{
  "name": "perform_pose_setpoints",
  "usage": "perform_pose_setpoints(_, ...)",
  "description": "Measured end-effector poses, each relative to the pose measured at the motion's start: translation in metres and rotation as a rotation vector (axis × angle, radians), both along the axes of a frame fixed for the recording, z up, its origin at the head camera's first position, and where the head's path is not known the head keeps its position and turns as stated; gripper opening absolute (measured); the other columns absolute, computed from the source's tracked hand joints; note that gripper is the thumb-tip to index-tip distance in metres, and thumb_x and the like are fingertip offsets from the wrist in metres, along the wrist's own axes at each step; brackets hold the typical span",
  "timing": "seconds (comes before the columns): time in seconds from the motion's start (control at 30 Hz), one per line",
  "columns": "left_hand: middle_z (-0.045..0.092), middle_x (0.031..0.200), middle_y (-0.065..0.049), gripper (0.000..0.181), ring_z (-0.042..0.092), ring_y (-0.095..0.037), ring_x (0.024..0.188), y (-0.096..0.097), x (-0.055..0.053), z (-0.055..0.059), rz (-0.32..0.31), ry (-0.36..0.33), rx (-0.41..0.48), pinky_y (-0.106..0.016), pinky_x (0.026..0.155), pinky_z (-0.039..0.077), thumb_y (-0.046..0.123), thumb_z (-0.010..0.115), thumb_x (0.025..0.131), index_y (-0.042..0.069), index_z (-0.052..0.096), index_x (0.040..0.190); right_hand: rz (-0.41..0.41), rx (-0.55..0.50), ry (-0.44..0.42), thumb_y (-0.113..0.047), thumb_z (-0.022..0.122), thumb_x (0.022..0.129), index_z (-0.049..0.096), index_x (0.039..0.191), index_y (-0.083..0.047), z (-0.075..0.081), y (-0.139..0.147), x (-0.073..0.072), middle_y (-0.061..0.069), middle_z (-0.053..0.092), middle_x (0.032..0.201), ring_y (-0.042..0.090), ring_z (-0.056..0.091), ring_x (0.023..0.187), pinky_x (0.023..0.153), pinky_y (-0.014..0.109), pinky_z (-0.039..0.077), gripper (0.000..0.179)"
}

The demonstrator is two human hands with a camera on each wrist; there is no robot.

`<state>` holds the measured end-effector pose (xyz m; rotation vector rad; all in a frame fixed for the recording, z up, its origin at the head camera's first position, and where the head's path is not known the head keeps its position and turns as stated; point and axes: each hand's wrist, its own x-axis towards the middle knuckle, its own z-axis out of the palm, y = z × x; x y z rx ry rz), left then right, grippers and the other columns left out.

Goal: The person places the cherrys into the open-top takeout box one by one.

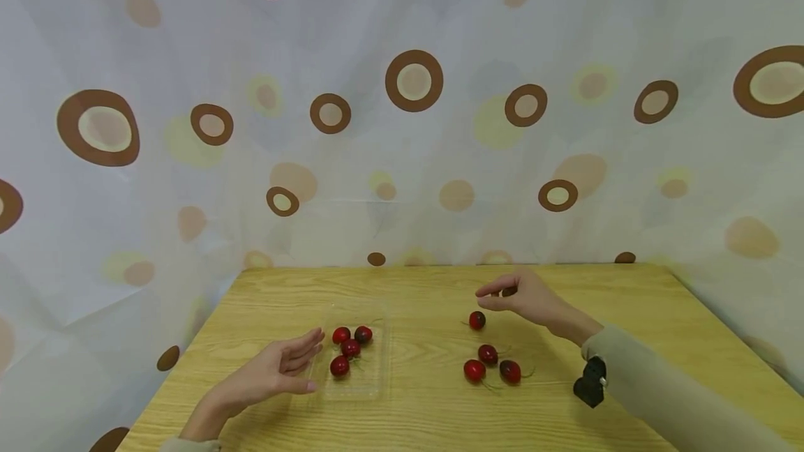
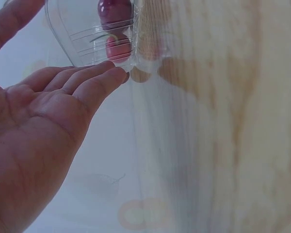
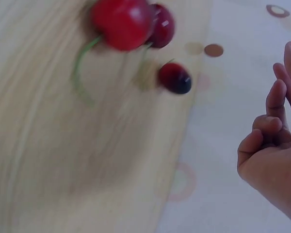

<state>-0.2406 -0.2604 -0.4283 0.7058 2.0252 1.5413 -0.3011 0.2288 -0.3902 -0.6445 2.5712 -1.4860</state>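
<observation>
Grip, head view: right hand [image 1: 526, 298] barely parted, nothing seen held, near lone cherry [image 1: 477, 320] on table [image 1: 427, 413]; left hand [image 1: 273, 370] spread beside tray [image 1: 369, 379]. Cherry likely light, slick: pinch sides. Left wrist: straight fingers [image 2: 98, 88] at tray, probably flimsy. Right wrist: fingers part-curled, empty-looking. No writing readable.
</observation>
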Motion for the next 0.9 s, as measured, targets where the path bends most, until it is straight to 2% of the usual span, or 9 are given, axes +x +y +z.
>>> perform_pose_setpoints(0.13, 0.003, 0.17, -0.029, 0.089, 0.008, -0.049, 0.155, 0.0, 0.0, 0.0, 0.0, -0.005, 0.001, -0.043, 0.118, 0.037, 0.008, 0.066, 0.105, -0.008, 0.002, 0.164, 0.026, 0.02, -0.033, -0.023, 0.076, 0.1, 0.078, 0.123, -0.002, -0.009, 0.023, 0.008, 0.014, 0.072, 0.12, 0.028, 0.063, 0.102, 0.089, 0.049, 0.055, 0.032)
perform_pose_setpoints(0.33, 0.003, 0.169, -0.03, 0.088, 0.008, -0.049, 0.155, 0.0, 0.0, -0.001, -0.004, -0.003, 0.003, -0.049, 0.119, 0.035, 0.008, 0.065, 0.105, -0.008, 0.002, 0.164, 0.052, 0.065, -0.085, -0.022, 0.077, 0.1, 0.075, 0.127, 0.002, -0.021, 0.047, 0.018, 0.012, 0.071, 0.112, 0.026, 0.053, 0.089, 0.074, 0.037, 0.049, 0.036)
perform_pose_setpoints(0.4, 0.003, 0.169, -0.03, 0.088, 0.008, -0.049, 0.154, 0.0, 0.0, 0.0, -0.006, 0.004, 0.001, -0.046, 0.119, 0.036, 0.008, 0.065, 0.105, -0.008, 0.003, 0.164, 0.059, 0.079, -0.09, -0.022, 0.076, 0.1, 0.075, 0.127, 0.002, -0.024, 0.051, 0.02, 0.012, 0.071, 0.111, 0.026, 0.053, 0.089, 0.073, 0.035, 0.047, 0.036)
perform_pose_setpoints(0.57, 0.004, 0.169, -0.03, 0.088, 0.009, -0.049, 0.154, -0.001, 0.0, 0.001, 0.001, 0.018, -0.007, -0.039, 0.117, 0.039, 0.009, 0.066, 0.105, -0.008, 0.003, 0.164, 0.076, 0.073, -0.095, -0.018, 0.076, 0.1, 0.077, 0.124, 0.0, -0.033, 0.053, 0.016, 0.014, 0.071, 0.113, 0.025, 0.053, 0.091, 0.073, 0.032, 0.045, 0.031)
perform_pose_setpoints(0.77, 0.003, 0.17, -0.029, 0.088, 0.008, -0.049, 0.155, -0.001, 0.0, 0.0, -0.002, 0.003, 0.005, -0.046, 0.119, 0.035, 0.007, 0.066, 0.105, -0.009, 0.003, 0.164, 0.116, 0.057, -0.094, -0.013, 0.077, 0.099, 0.079, 0.119, 0.001, -0.045, 0.05, 0.01, 0.013, 0.072, 0.107, 0.025, 0.058, 0.09, 0.074, 0.029, 0.045, 0.025)
perform_pose_setpoints(0.9, 0.003, 0.17, -0.029, 0.088, 0.008, -0.048, 0.155, -0.001, 0.0, 0.0, -0.009, 0.002, 0.01, -0.043, 0.12, 0.034, 0.007, 0.065, 0.105, -0.009, 0.003, 0.164, 0.133, 0.052, -0.089, -0.011, 0.078, 0.097, 0.08, 0.117, 0.001, -0.05, 0.049, 0.007, 0.012, 0.071, 0.103, 0.025, 0.061, 0.089, 0.075, 0.029, 0.046, 0.023)
